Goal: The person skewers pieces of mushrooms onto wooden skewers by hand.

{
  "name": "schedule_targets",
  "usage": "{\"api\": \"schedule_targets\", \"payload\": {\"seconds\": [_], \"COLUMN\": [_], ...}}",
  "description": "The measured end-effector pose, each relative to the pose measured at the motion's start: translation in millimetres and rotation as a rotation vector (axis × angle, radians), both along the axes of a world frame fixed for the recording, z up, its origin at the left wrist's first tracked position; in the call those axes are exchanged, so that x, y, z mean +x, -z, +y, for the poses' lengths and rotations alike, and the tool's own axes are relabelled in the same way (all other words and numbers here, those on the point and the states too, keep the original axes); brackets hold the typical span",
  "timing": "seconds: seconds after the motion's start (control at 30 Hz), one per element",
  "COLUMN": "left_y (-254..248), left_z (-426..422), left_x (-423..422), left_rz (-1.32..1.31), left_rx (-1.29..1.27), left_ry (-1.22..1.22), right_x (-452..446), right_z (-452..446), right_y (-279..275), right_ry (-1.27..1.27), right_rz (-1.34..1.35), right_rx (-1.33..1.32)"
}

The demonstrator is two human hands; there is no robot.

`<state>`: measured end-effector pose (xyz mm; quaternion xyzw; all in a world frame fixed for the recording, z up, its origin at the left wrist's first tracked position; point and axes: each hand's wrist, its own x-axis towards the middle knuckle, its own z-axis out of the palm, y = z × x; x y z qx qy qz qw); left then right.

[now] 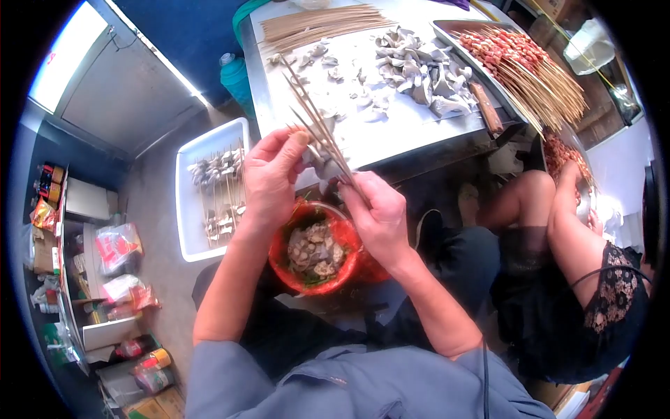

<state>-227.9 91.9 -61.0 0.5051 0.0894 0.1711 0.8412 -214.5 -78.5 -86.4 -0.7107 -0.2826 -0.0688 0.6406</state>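
Skewers [328,131] slant up over the table [269,98] edge, their lower ends gripped in the person's right hand [377,209]. The left hand [273,167], thumb and fingers drawn narrow, holds a grey mushroom piece [322,162] against them; whether it is pierced I cannot tell. Below sits a red basin [280,260] of pieces; a white tray [184,202] with loaded skewers lies to the left.

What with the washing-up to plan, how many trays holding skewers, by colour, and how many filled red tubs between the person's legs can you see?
White tray, mushroom skewers: 1
Silver-coloured tray, meat skewers: 1
Red tub, filled: 1
Total: 3
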Motion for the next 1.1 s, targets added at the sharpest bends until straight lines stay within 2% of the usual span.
{"api": "schedule_targets", "payload": {"seconds": [0.03, 0.1, 0.2, 0.27, 0.4, 0.47, 0.6, 0.67, 0.8, 1.0, 1.07, 1.1], "left_y": [8.1, 11.6, 14.5, 12.3, 9.2, 4.4, -7.5, -5.6, -13.2, -11.4, -9.5, -16.6], "left_z": [1.7, -5.8, -17.5, -13.7, -16.9, -21.3, -13.4, -3.6, 41.3, 83.3, 79.0, 79.7], "left_x": [-0.5, -0.9, -4.5, -7.9, -11.1, -13.0, -21.5, -17.0, -19.4, -62.7, -81.8, -90.4], "left_rz": [-0.015, 0.024, 0.097, 0.073, 0.077, -0.034, 0.012, -0.019, -0.091, 0.028, 0.068, -0.032], "left_rx": [0.015, 0.017, -0.039, 0.011, 0.083, 0.160, 0.127, 0.167, 0.111, 0.221, 0.873, 1.359], "left_ry": [0.063, 0.106, 0.132, 0.188, 0.149, 0.137, 0.155, 0.037, -0.122, -0.231, -0.466, -0.496], "right_x": [-0.8, -3.7, -3.1, -4.0, -2.1, -5.0, -10.0, -9.9, -11.6, -20.3, -19.7, -17.9], "right_z": [-0.4, -0.1, -3.6, -4.2, -5.7, -5.8, 3.7, 8.9, 24.4, 28.5, 29.4, 29.3], "right_y": [1.5, 3.6, 9.2, 10.8, 4.4, -2.2, -0.8, -1.0, 14.6, 22.2, 29.2, 29.3], "right_ry": [-0.001, -0.011, 0.023, -0.037, -0.078, -0.096, -0.153, -0.178, -0.214, -0.311, -0.348, -0.373], "right_rz": [0.003, 0.193, 0.188, 0.308, 0.307, 0.326, 0.353, 0.415, 0.339, 0.354, 0.438, 0.442], "right_rx": [-0.001, 0.027, 0.001, 0.033, 0.027, 0.028, 0.145, 0.073, 0.009, -0.037, -0.049, -0.074]}}
